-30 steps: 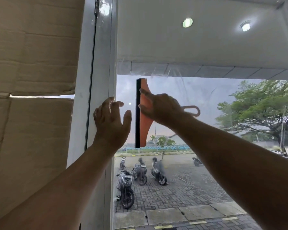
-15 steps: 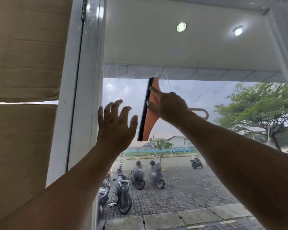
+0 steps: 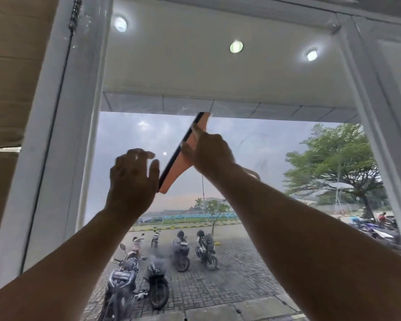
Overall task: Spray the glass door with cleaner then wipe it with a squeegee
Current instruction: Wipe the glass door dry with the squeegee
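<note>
Squeegee [image 3: 177, 169], likely light and stiff, tilted against the glass door [image 3: 276, 147].
Right hand [image 3: 210, 155] grips its orange body; left hand [image 3: 132, 179] spread, empty.

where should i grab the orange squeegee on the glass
Take the squeegee by the narrow handle where its orange head tapers, coming from the right, as the right hand does. The black blade lines the tilted head's left edge; leave that free.

L hand [image 3: 131, 181] just left of squeegee [image 3: 182, 156] | R hand [image 3: 210, 154] on squeegee's right | both before glass door [image 3: 276, 140]
</note>
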